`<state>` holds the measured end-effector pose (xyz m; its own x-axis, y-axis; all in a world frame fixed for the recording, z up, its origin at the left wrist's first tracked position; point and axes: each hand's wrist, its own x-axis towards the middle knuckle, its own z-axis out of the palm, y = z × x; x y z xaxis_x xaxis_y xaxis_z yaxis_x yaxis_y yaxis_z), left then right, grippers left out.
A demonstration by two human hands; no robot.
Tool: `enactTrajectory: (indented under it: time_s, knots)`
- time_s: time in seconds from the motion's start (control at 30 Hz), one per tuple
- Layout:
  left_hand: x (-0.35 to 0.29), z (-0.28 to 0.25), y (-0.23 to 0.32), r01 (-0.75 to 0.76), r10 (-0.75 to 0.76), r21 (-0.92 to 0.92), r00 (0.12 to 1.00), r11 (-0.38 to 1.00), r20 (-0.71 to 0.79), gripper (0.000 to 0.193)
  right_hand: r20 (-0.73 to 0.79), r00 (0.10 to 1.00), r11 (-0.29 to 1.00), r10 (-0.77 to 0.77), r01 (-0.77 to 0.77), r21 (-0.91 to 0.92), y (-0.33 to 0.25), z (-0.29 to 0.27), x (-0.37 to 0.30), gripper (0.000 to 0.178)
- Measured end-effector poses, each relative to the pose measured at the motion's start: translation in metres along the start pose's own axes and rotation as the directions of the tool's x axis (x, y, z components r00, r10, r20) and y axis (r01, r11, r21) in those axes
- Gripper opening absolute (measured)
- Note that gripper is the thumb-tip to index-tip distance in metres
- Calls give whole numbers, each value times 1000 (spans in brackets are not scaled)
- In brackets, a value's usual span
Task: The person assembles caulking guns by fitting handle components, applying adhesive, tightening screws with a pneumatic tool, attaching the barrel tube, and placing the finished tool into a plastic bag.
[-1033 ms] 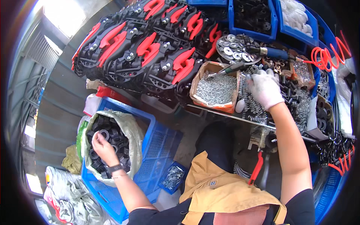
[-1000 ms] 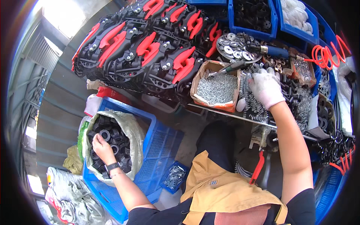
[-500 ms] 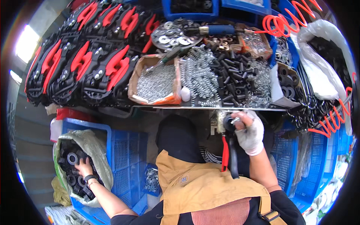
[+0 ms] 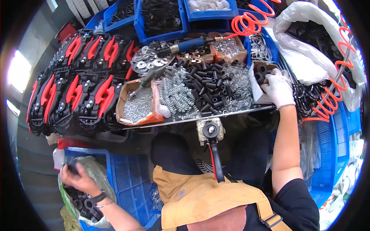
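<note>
Above the sack (image 4: 102, 181) of black plastic parts (image 4: 85, 204) at the lower left, my bare left hand (image 4: 79, 181) is closed around a black plastic part (image 4: 71, 164), smeared by motion. My right hand (image 4: 279, 88), in a white glove, reaches over the small white cardboard box (image 4: 262, 99) of black rings (image 4: 261, 73) at the table's right. Its fingers are bent together into the box; whatever they grip is hidden. Between the hands, a black clamp handle with a red lever (image 4: 216, 161) hangs from a fixture (image 4: 201, 133) at the table edge, its round black end facing up.
Black-and-red clamp assemblies (image 4: 73, 92) fill the table's left. Springs (image 4: 175, 92), black sleeves (image 4: 208, 82), a carton of small metal pins (image 4: 137, 107) and a blue air tool (image 4: 189, 45) with a coiled red hose (image 4: 250, 23) lie across it. Blue crates (image 4: 129, 173) flank my legs.
My right hand has left the clamp handle and moved up and right to the box of rings. My left hand has risen out of the sack with a black part. The view has shifted.
</note>
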<state>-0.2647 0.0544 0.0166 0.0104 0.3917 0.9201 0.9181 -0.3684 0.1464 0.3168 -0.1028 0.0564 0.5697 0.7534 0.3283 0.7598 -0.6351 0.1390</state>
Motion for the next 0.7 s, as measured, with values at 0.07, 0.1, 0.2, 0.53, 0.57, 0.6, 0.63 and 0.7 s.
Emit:
enactTrajectory:
  time_s: [0.07, 0.1, 0.2, 0.53, 0.57, 0.6, 0.63, 0.7]
  knots:
    - [-5, 12, 74, 304, -181, -692, 952, 655, 246, 60, -212, 977, 991, -13, 41, 128, -2, 4, -9, 13]
    - [-8, 12, 118, 474, -262, -767, 880, 433, 395, 76, -374, 927, 936, 13, 120, 330, -13, -2, -23, 7]
    - [-34, 32, 194, 749, -10, -657, 660, 85, 751, 88, -589, 690, 608, -421, 696, 380, -64, -10, -76, 15]
    - [-86, 75, 307, 681, 356, -727, 659, 94, 663, 79, -518, 833, 547, -195, 531, 648, -77, 18, -116, 23]
    - [-87, 76, 306, 691, 382, -706, 618, 151, 687, 80, -494, 862, 545, -117, 471, 693, -73, 15, -112, 21]
    - [-87, 77, 304, 698, 401, -685, 577, 210, 711, 82, -449, 890, 516, -80, 422, 745, -73, 11, -108, 19]
    - [-86, 77, 302, 696, 396, -684, 578, 216, 714, 82, -403, 914, 482, -44, 373, 793, -75, 9, -103, 17]
    - [-80, 72, 298, 519, 438, -807, 678, 283, 590, 85, -323, 939, 421, -119, 342, 840, -84, 6, -83, 15]
